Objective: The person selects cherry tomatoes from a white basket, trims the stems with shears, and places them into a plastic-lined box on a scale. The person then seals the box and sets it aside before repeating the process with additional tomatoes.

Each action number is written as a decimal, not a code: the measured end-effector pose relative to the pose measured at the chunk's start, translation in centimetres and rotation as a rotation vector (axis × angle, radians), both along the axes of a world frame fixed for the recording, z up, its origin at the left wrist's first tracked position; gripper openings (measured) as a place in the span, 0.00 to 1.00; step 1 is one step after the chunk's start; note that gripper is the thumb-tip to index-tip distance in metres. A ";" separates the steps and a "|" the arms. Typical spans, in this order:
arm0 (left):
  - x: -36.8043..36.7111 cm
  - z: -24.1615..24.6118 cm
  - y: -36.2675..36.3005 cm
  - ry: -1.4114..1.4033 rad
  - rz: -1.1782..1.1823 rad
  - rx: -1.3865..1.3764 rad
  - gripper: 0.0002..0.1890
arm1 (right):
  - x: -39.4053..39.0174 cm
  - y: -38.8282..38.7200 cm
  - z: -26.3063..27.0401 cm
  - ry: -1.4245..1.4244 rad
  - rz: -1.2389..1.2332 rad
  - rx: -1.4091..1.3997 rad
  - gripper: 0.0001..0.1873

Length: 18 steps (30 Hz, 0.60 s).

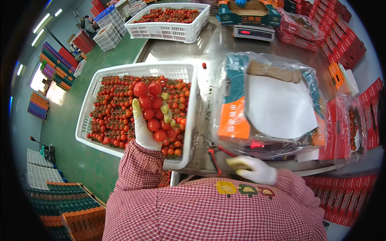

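Observation:
My left hand, in a white glove with yellowed fingertips, holds up a bunch of red cherry tomatoes over a white plastic crate full of tomatoes on the vine. My right hand, gloved alike, is at the table's front edge, blurred, its fingers pointing left near red-handled pruning shears. Whether that hand holds anything small cannot be seen. Beyond it, a teal and orange cardboard box in clear plastic film sits on a scale with a red display. White paper lies inside the box.
On the metal table, one loose tomato lies behind the box. At the back are another tomato crate, a second scale bearing a box, and a blue-gloved hand. Red cartons are stacked at right.

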<state>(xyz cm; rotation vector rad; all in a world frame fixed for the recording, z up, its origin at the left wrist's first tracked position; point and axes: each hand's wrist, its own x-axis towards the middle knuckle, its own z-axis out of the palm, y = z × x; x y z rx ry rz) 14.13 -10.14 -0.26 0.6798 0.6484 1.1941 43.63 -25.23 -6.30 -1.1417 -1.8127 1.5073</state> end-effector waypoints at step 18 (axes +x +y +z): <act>-8.6 -2.2 2.4 1.309 0.106 1.113 0.34 | -10.1 1.2 4.9 -0.023 -0.178 -0.161 0.23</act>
